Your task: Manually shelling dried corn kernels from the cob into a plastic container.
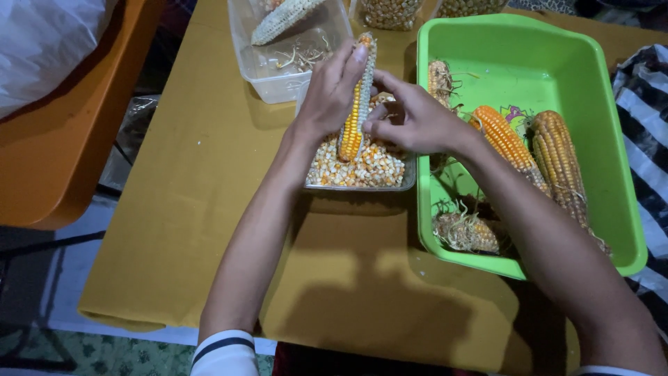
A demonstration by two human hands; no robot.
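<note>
My left hand [332,90] grips a partly stripped corn cob [357,111], held upright with its lower end in a clear container [410,177] of loose yellow kernels [362,167]. My right hand [410,118] touches the cob's side, thumb and fingers pressing on its kernels. The cob's upper part is bare and pale; its lower part still carries orange kernels.
A green plastic tub [529,49] on the right holds several whole orange corn cobs [557,157] and husk bits. A clear box [278,69] behind holds a bare cob [282,19]. Jars of kernels [390,12] stand at the back. Everything rests on a mustard-yellow cloth [202,209].
</note>
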